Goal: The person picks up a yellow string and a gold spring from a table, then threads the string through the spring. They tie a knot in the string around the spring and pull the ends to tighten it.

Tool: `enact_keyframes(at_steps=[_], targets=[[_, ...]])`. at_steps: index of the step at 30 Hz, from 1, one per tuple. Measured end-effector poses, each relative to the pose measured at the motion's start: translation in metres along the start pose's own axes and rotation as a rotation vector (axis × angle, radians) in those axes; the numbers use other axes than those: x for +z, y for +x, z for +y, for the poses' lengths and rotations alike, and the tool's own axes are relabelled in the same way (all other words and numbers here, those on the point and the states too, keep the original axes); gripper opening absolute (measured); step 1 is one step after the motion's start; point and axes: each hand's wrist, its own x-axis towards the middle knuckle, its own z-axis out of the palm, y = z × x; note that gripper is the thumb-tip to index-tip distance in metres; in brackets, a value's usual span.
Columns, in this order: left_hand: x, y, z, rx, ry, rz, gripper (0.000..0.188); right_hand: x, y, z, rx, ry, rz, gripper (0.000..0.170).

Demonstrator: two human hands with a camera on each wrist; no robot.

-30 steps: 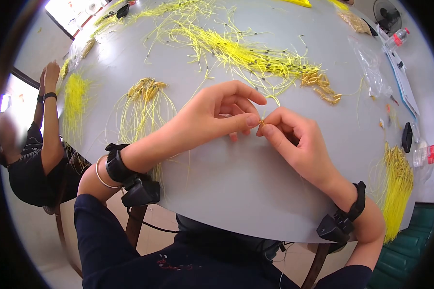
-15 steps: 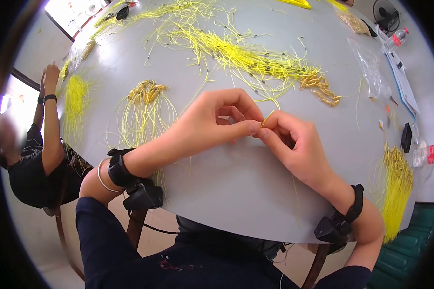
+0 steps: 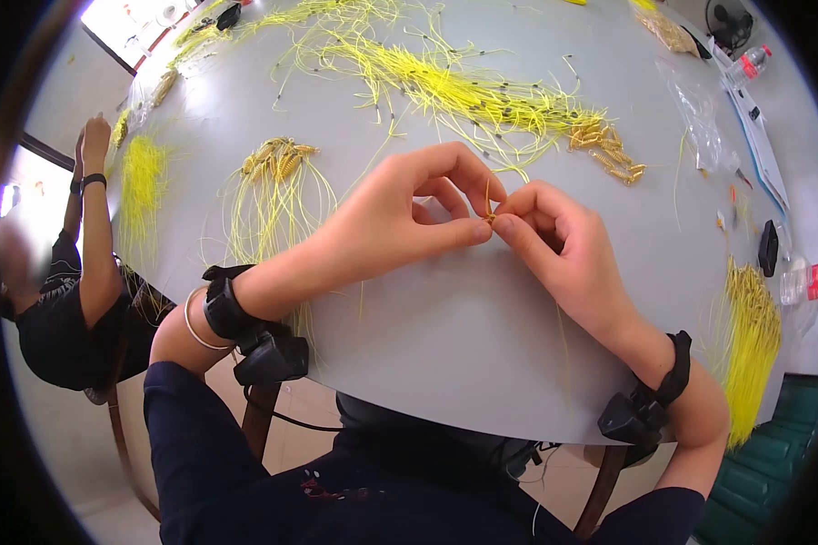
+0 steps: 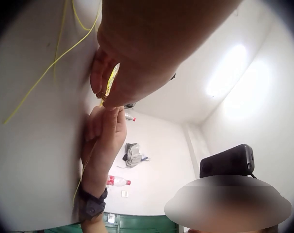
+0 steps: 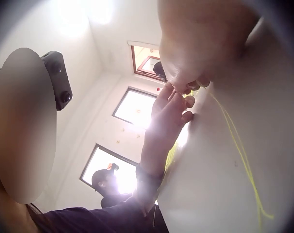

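possible trouble: tiny gold-coloured piece with thin yellowish strand (image 3: pixel 490 218), held off smooth grey tabletop (image 3: pixel 409 363), could slip or twist if 1 pinch loosens; thin yellow plastic-looking lines (image 5: pixel 245 158), trailing beside right hand, might catch and tug it
left hand (image 3: pixel 400 209): thumb and index fingertip nearly closed on piece, narrow gap, other fingers bent
right hand (image 3: pixel 573 263): thumb and index pinch same piece, remaining fingers curled; piece mostly hidden between 2 hands
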Motion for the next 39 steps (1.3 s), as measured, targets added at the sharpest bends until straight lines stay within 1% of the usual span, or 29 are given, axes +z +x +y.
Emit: enact_keyframes(at_steps=[4,6,7,9,10,12,13,19,22,24,25,27,29,31,34,39], targets=[[0.001,-0.001,0.0,0.03,0.013,0.015,0.02,0.001,0.0,0.001,-0.022,0.038,0.002,0.014],[-0.001,-0.001,0.0,-0.034,-0.083,0.007,0.015,0.0,0.0,0.002,-0.032,0.019,-0.017,0.013],[-0.001,0.0,0.0,-0.035,-0.083,0.006,0.015,-0.001,0.001,0.003,-0.042,-0.001,-0.039,0.013],[0.0,0.0,0.001,-0.009,-0.004,0.054,0.009,0.0,0.0,0.002,-0.04,0.017,-0.021,0.013],[0.0,0.0,0.001,-0.009,-0.003,0.054,0.009,0.0,0.0,0.002,-0.041,0.034,-0.003,0.013],[0.0,-0.001,0.002,-0.02,-0.05,0.13,0.008,-0.003,0.0,-0.002,-0.035,0.057,0.025,0.014],[0.0,0.0,0.003,-0.018,-0.047,0.13,0.008,-0.004,0.0,-0.004,-0.029,0.081,0.052,0.015],[0.001,0.0,0.007,0.039,-0.019,0.149,0.008,-0.007,0.002,-0.007,-0.017,0.153,0.042,0.016],[0.001,0.0,0.007,0.067,0.056,0.166,0.007,-0.007,0.001,-0.007,-0.025,0.171,0.019,0.016],[0.002,0.001,0.004,0.248,0.127,0.259,0.008,-0.007,0.001,-0.006,-0.032,0.173,0.018,0.015],[0.001,0.0,0.003,0.247,0.128,0.258,0.008,-0.007,0.001,-0.006,-0.037,0.174,0.015,0.015],[-0.001,0.0,0.003,0.161,0.033,0.172,0.008,-0.007,0.001,-0.007,-0.027,0.175,0.01,0.015],[0.001,-0.001,0.004,0.143,0.031,0.168,0.008,-0.006,0.001,-0.006,-0.018,0.175,0.004,0.014],[0.002,-0.001,0.004,0.128,0.032,0.163,0.008,-0.003,0.002,0.001,-0.073,0.194,-0.017,0.013],[0.002,-0.001,0.003,0.102,0.024,0.161,0.008,-0.002,0.002,0.003,-0.065,0.158,-0.036,0.012],[0.005,-0.001,0.004,0.07,-0.068,0.162,0.019,-0.002,0.001,-0.001,-0.054,0.125,-0.024,0.01]])
